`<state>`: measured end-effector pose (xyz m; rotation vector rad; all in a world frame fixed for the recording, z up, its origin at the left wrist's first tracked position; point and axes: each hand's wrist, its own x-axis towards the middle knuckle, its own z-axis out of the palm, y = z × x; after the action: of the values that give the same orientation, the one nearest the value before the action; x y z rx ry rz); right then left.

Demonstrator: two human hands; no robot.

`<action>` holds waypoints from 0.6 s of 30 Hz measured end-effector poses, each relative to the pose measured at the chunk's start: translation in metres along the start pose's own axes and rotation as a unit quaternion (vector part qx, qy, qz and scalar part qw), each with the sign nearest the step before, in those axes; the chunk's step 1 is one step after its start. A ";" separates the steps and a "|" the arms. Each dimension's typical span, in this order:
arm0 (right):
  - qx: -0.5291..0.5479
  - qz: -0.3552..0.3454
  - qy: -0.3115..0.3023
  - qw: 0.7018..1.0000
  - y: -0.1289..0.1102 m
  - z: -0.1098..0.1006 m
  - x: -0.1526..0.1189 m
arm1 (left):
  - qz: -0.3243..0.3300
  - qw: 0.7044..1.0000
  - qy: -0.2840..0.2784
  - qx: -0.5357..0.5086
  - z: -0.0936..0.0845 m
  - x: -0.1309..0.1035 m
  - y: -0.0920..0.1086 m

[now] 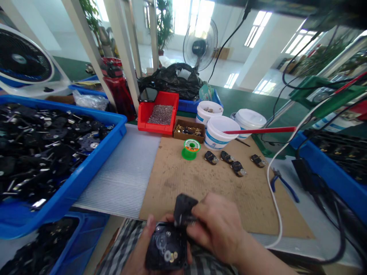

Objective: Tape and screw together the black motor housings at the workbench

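Low in front, over a checked cloth, my left hand is wrapped round a square black plastic housing. Clear and brass-coloured small gears show inside its open face. Just above, my right hand pinches a flat black plastic part, whose lower edge overlaps the housing's top edge; I cannot tell whether they touch. On the cardboard mat ahead lie several small black assemblies with clear tips, and a green spool of solder wire.
At left, a blue bin holds many black parts. Behind the mat are a red bin of small metal pieces, a cardboard box of brass pieces and white buckets. Pliers and a white cable lie right.
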<state>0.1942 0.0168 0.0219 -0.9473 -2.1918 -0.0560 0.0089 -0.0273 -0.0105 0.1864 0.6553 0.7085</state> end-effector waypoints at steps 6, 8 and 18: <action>-0.125 0.240 -0.180 0.946 0.052 0.017 -0.037 | 0.031 0.994 -0.099 0.040 0.001 -0.001 0.007; -0.131 0.258 -0.190 0.938 0.059 0.019 -0.048 | 0.038 0.993 -0.103 0.046 -0.001 0.000 0.006; 0.098 0.241 -0.094 0.961 0.008 -0.022 -0.034 | 0.030 0.994 -0.069 0.078 0.001 0.000 0.009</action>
<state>0.2289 -0.0052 0.0142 -1.3872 -2.0224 0.4905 0.0047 -0.0205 -0.0060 0.3969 0.5748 0.6949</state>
